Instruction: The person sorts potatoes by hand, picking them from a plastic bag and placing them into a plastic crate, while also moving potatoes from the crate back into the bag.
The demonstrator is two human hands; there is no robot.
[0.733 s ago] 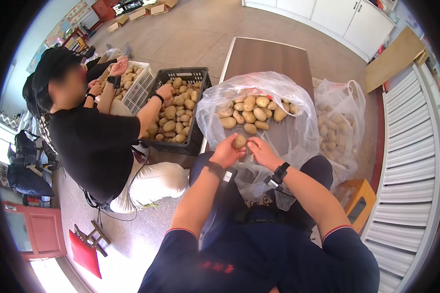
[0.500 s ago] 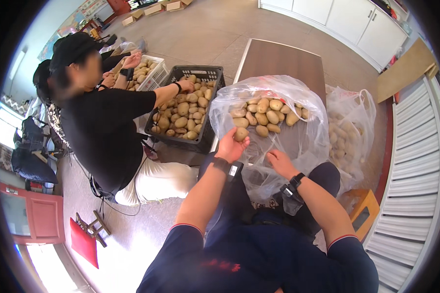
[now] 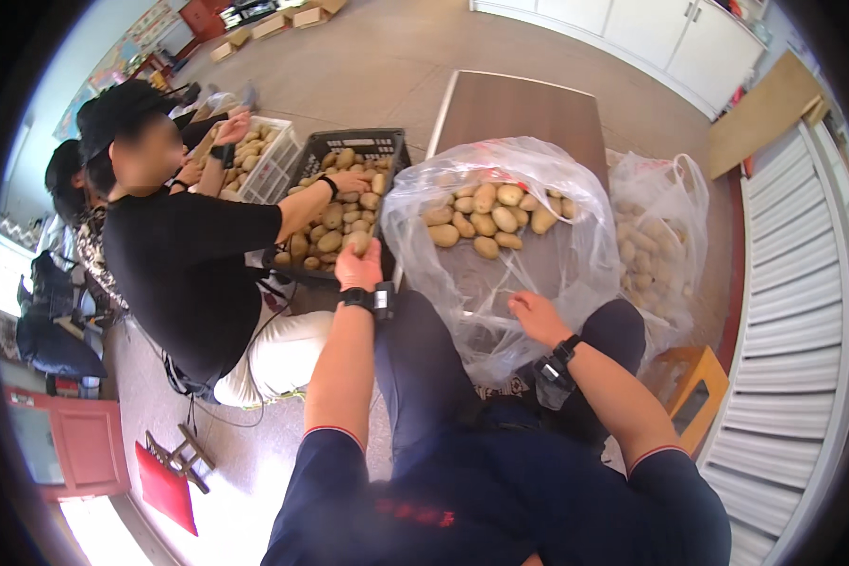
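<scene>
My left hand (image 3: pixel 358 270) is closed round a potato (image 3: pixel 357 242) at the near right edge of the black crate (image 3: pixel 393 156), which is heaped with potatoes. On the brown tabletop (image 3: pixel 524 106) a clear plastic bag (image 3: pixel 575 259) lies with its mouth toward me, and several potatoes (image 3: pixel 482 224) rest inside it. The fingers of my right hand (image 3: pixel 538 316) are pinched on the near edge of that bag, over my lap. A co-worker's hand (image 3: pixel 352 182) reaches into the same crate from the left.
To the right of the table stands another clear bag (image 3: pixel 658 250) full of potatoes. Near my right knee is an orange-yellow wooden box (image 3: pixel 690 396). Beyond the co-worker (image 3: pixel 184 250) is a white crate (image 3: pixel 275 165) of potatoes. A red-seated stool (image 3: pixel 167 486) lies at lower left.
My left hand has carried the potato leftward from the bag's mouth to the black crate. My right hand stays at the bag's near edge. The whole view has shifted slightly.
</scene>
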